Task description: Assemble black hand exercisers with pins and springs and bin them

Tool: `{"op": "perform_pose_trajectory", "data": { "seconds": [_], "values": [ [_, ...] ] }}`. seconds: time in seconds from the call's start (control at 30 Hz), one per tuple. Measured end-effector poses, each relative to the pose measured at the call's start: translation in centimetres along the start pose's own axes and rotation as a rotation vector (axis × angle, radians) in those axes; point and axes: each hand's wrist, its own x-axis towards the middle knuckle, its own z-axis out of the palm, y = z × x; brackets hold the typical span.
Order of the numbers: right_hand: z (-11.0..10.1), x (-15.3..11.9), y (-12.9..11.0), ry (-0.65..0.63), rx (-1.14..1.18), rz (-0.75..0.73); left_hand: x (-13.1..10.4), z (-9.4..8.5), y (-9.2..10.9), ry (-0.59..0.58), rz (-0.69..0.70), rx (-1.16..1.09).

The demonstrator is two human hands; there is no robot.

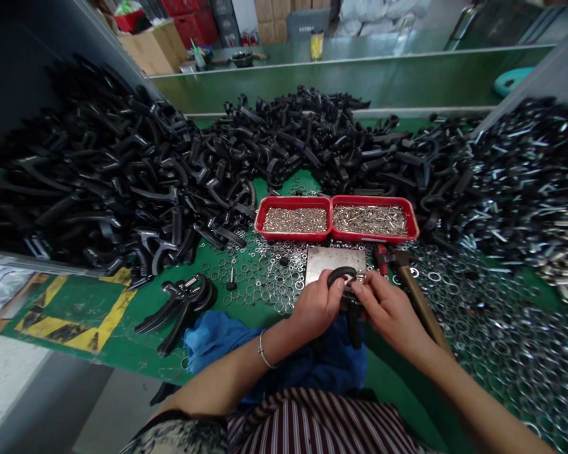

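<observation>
My left hand (318, 304) is closed around a black curved handle part (341, 272), held over the near edge of a metal plate (322, 258). At the right end of that part, the fingers of my right hand (383, 306) pinch together near a small shiny metal piece (360, 276). Whether they grip this piece or the part itself is hard to make out. A black grip of the part hangs below my hands. To the left, an assembled black hand gripper (182, 309) with a spring lies on the green table.
Two red trays (293, 237) of small metal pins stand behind the plate. A hammer (419, 296) lies at right. Loose metal rings (265, 277) cover the table. Black handle parts (170, 170) are heaped left and behind. A blue cloth (222, 340) lies near my lap.
</observation>
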Motion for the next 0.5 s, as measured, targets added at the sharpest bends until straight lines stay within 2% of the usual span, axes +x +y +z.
{"op": "perform_pose_trajectory", "data": {
  "seconds": [0.07,0.2,0.33,0.5],
  "values": [
    [-0.2,-0.1,-0.1,-0.048,0.02,-0.016,-0.3,-0.8,-0.1,-0.096,0.037,0.022],
    [0.1,-0.5,0.1,-0.161,0.11,-0.055,-0.4,-2.5,-0.5,-0.403,0.151,-0.066],
    [0.8,-1.1,0.1,-0.177,0.122,-0.094,-0.7,-3.1,-0.5,-0.451,0.228,0.013],
    [0.9,-0.9,0.3,-0.188,0.056,-0.064,0.1,-3.3,0.4,-0.537,0.185,0.156]
  ]
}}
